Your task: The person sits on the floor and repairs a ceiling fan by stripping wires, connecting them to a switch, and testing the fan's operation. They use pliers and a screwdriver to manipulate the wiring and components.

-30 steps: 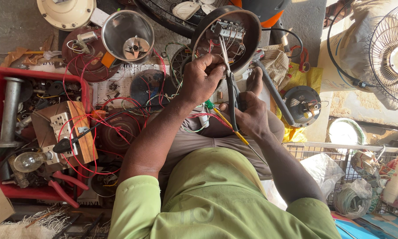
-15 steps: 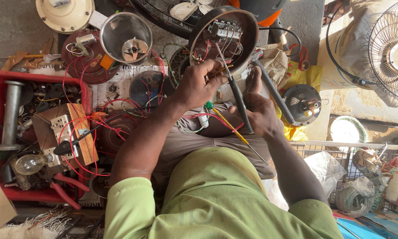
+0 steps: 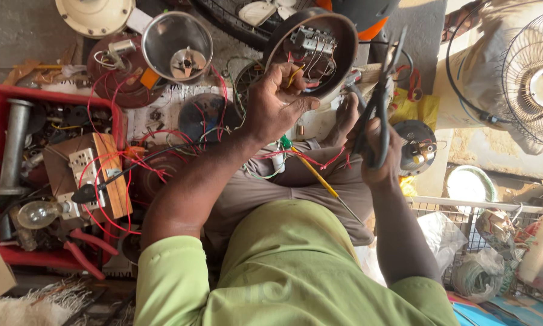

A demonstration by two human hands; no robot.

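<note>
Round dark metal appliance base (image 3: 338,36), open side tipped toward the person, sits propped just past the knees w/ its terminal strip and red/white wiring exposed, prob. so the insides face the eyes. Left hand (image 3: 277,105) is curled at the base's lower rim, fingertips pinched on a thin yellowish wire (image 3: 294,73) coming out of it, holding it taut and clear of the others. Right hand (image 3: 381,154) is closed around the handles of dark-handled pliers (image 3: 380,96), jaws pointing up beside the base, not touching it; kept raised and close to the wire. Across the lap lies a yellow-shafted screwdriver w/ green tip (image 3: 312,172), parked within easy reach, among loose red wires. Further left: a shiny steel blender jar (image 3: 176,45) w/ its blade showing, a red plastic crate (image 3: 0,96) full of parts, a wooden test board w/ sockets (image 3: 96,175) and a clear bulb (image 3: 37,212), red-handled pliers (image 3: 81,250) below. To the right, a wire fan guard (image 3: 534,78) and a white wire basket (image 3: 446,208) of oddments.
</note>
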